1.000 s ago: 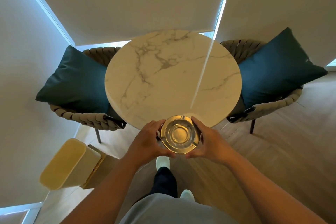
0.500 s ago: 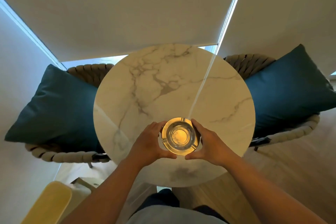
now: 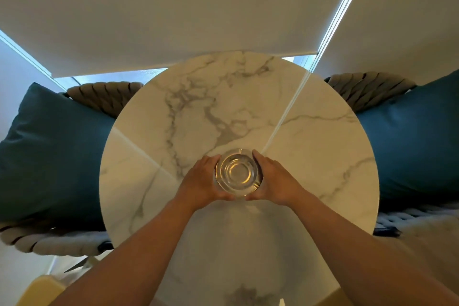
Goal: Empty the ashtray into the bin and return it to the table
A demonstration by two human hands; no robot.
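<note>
A round clear glass ashtray [image 3: 236, 173] is over the middle of the round white marble table [image 3: 310, 146]. Its bowl looks bare, with nothing in it. My left hand [image 3: 202, 180] grips its left side and my right hand [image 3: 272, 181] grips its right side, thumbs meeting under its near rim. I cannot tell whether its base touches the tabletop. A corner of the pale yellow bin [image 3: 39, 292] shows at the bottom left, on the floor beside the table.
Two woven rope chairs flank the table, each with a dark teal cushion: one on the left [image 3: 52, 154], one on the right [image 3: 412, 146]. Closed roller blinds [image 3: 198, 7] hang behind the table, with a bead chain [image 3: 340, 7] between them.
I have stepped up to the table and both hands carried the ashtray from beyond the near edge to the table's middle. The bin has slid almost out of view.
</note>
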